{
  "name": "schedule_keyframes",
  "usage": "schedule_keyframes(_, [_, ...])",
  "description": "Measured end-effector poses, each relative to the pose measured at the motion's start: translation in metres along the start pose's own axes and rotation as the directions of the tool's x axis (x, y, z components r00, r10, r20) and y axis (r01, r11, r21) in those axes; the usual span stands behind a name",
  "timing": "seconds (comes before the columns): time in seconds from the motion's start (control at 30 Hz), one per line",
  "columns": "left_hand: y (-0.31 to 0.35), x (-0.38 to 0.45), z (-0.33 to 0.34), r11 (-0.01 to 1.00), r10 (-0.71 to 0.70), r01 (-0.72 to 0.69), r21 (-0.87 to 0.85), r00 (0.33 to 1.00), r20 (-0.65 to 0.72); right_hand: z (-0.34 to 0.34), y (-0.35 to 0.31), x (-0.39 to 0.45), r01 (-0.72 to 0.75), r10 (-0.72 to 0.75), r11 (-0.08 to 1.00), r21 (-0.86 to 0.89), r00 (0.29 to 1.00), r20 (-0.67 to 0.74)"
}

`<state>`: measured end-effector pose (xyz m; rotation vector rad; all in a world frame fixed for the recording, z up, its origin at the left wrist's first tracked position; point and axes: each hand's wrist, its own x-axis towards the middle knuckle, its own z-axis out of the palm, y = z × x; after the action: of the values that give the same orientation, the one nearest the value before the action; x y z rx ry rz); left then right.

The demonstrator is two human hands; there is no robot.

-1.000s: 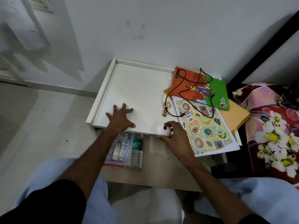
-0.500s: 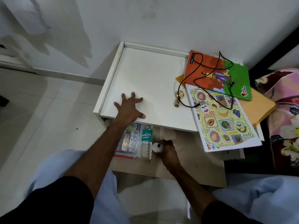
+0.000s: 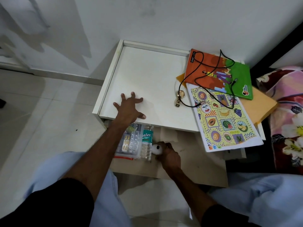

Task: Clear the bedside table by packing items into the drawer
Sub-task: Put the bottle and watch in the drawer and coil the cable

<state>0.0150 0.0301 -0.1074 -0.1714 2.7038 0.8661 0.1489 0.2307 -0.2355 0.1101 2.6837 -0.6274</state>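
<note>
**Desk:** What do you have on the head camera?

**Me:** I see the white bedside table [image 3: 147, 76] against the wall, with its drawer [image 3: 188, 164] pulled out beneath the front edge. The left hand [image 3: 129, 108] lies flat on the tabletop near the front left corner, fingers spread and straight, holding nothing.

**Desk:** And the right?

**Me:** The right hand [image 3: 168, 154] is down inside the drawer, fingers curled round a small white object with a dark spot [image 3: 157, 149]. I can't make out what it is; it's small and partly covered by the fingers. It sits just beside a plastic water bottle [image 3: 147, 143] lying in the drawer, and to the left of the bottle I see a clear pouch of pill strips [image 3: 131, 143], partly under the left forearm.

**Desk:** What's on top?

**Me:** A gold wristwatch [image 3: 179, 98] lies on the bare white surface right of centre. A black cable [image 3: 199, 76] loops from beside it across an orange-and-green book [image 3: 229, 76]. A fruit-print sheet [image 3: 224, 122] overlaps that book's near edge and overhangs the table front, above the drawer's right side. Both rest on an orange folder [image 3: 259, 105] that sticks out past the table's right edge, towards a floral blanket [image 3: 288, 112].
</note>
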Motion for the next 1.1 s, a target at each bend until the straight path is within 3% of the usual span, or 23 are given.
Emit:
schedule_keyframes(0.17, [0.002, 0.002, -0.001, 1.000, 0.002, -0.002, -0.004, 1.000, -0.007, -0.022, -0.005, -0.009, 0.006, -0.005, 0.999, -0.033, 1.000, 0.010])
schedule_keyframes(0.23, [0.003, 0.002, 0.000, 1.000, -0.001, 0.001, 0.003, 1.000, -0.008, -0.040, -0.013, -0.016, 0.076, -0.078, 0.995, -0.065, 0.997, -0.025])
schedule_keyframes(0.3, [0.003, 0.002, -0.001, 1.000, -0.001, 0.001, 0.002, 1.000, -0.008, -0.063, -0.025, -0.022, 0.179, -0.178, 0.982, 0.057, 0.984, -0.013])
schedule_keyframes(0.37, [0.002, 0.001, -0.001, 1.000, -0.005, 0.005, -0.001, 1.000, -0.014, -0.092, -0.035, -0.021, 0.229, -0.224, 0.918, 0.325, 0.973, -0.051])
schedule_keyframes(0.43, [0.002, 0.000, -0.001, 1.000, -0.008, 0.008, -0.015, 1.000, -0.016, -0.119, -0.042, -0.010, 0.229, -0.131, 0.855, 0.465, 0.964, -0.233])
schedule_keyframes(0.53, [0.003, -0.002, -0.002, 1.000, -0.014, 0.014, -0.007, 1.000, -0.015, -0.152, -0.054, 0.025, 0.182, 0.037, 0.872, 0.454, 0.901, -0.432])
schedule_keyframes(0.7, [0.003, -0.006, -0.003, 1.000, 0.004, -0.004, 0.026, 1.000, 0.007, -0.162, -0.073, 0.076, -0.097, 0.188, 0.969, 0.226, 0.887, -0.423])
schedule_keyframes(0.77, [0.004, -0.009, -0.004, 0.998, 0.010, -0.013, 0.055, 0.999, 0.045, -0.160, -0.072, 0.079, -0.127, 0.186, 0.979, 0.159, 0.876, -0.445])
schedule_keyframes(0.83, [0.006, -0.015, -0.004, 1.000, 0.024, -0.024, 0.011, 0.998, 0.057, -0.161, -0.069, 0.079, -0.097, 0.193, 0.968, 0.233, 0.880, -0.435])
schedule_keyframes(0.9, [0.013, -0.021, -0.006, 0.987, 0.063, -0.065, -0.144, 0.998, -0.015, -0.165, -0.065, 0.073, -0.016, 0.223, 0.886, 0.464, 0.891, -0.396])
schedule_keyframes(1.0, [0.036, -0.038, -0.011, 0.907, 0.081, -0.110, -0.407, 0.993, -0.089, -0.178, -0.060, 0.043, 0.076, 0.235, 0.671, 0.737, 0.922, -0.309])
schedule_keyframes(1.1, [0.060, -0.062, -0.010, 0.835, 0.073, -0.035, -0.548, 0.996, 0.047, -0.186, -0.050, 0.000, 0.040, 0.214, 0.388, 0.921, 0.968, -0.132])
